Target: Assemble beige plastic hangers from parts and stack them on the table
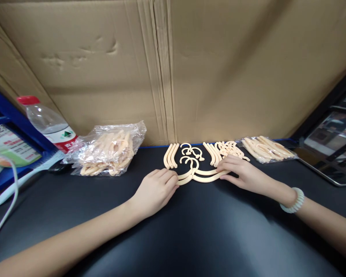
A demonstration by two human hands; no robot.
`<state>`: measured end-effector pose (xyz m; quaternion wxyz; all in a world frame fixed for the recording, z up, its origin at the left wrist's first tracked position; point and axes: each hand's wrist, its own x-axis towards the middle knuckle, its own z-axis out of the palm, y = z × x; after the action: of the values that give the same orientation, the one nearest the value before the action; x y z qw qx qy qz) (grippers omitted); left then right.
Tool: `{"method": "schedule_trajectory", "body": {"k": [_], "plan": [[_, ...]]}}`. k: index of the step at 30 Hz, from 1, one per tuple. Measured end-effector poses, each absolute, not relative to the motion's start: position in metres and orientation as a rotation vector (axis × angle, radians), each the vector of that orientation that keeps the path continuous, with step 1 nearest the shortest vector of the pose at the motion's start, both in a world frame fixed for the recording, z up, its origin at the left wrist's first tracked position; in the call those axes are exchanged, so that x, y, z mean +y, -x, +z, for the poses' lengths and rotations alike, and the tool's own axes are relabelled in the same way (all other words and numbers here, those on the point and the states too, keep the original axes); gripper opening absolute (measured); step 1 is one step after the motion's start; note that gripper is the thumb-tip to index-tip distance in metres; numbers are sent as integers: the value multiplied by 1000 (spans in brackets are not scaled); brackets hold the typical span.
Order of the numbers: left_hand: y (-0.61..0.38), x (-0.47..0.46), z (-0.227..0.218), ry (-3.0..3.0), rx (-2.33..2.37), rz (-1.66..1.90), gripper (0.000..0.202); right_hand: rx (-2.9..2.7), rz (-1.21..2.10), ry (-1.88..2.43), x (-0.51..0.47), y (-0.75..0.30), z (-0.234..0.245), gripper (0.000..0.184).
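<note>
Two or three cream plastic hangers [202, 176] lie stacked on the black table [190, 231] in front of me. My left hand [155, 190] lies curled over their left ends, fingertips pinching them. On the right ends rests my right hand [240, 173], fingers pressed together on the plastic; a pale bead bracelet [294, 201] circles that wrist. Just behind lie loose curved arm pieces [170, 155], more arm pieces [213, 153], small hook pieces [192, 151] and a heap of hooks [230, 149].
A clear bag of cream parts [108, 152] lies at the left, a smaller bag [266, 149] at the right. A cardboard wall [173, 69] backs the table. A water bottle [49, 125], blue shelf [14, 115], white cable [8, 200] stand left; a shiny tray [325, 169] right.
</note>
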<state>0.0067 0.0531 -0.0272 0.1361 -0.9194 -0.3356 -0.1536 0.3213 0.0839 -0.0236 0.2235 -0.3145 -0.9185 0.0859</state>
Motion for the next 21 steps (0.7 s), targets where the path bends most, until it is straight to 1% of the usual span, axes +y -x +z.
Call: {"method": "schedule_trajectory", "body": {"k": [8,13,21], "plan": [[-8,54,-27,2666,-919,-462,21,-2552,279,898,81,-322,-18,8],[-7,53,-29,2672,-907,-506,18,-2553,243,875,79,-321,-13,11],[-6,53,-34,2684,-958,-684,11,-2107,-13,909,83,-324,-12,14]]}}
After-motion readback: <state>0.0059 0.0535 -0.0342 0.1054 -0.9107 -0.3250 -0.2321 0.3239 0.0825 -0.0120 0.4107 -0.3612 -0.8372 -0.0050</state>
